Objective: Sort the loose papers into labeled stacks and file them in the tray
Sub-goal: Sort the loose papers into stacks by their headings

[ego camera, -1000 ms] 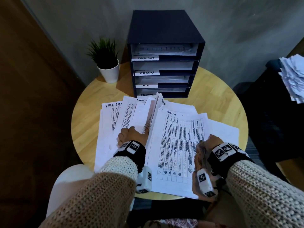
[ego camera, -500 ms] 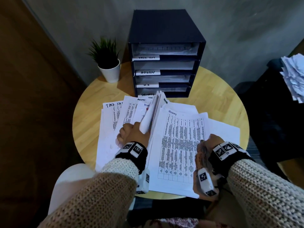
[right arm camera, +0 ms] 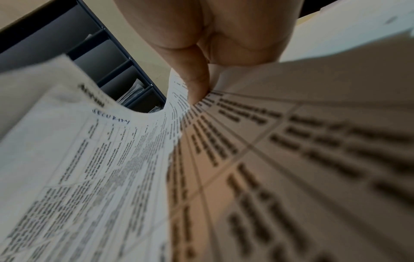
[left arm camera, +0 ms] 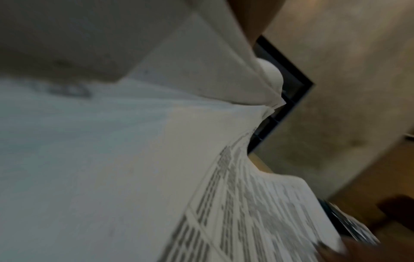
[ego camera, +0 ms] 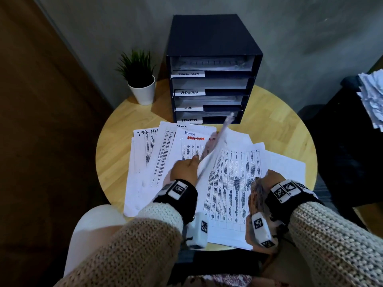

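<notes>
Papers [ego camera: 228, 183] with "SECURITY" heading legible only from right wrist

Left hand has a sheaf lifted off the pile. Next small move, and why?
Probably carry the lifted sheaf in the left hand leftward onto the ADMIN stack: it stands on edge between stacks, and the right hand grips the big sheet.
</notes>
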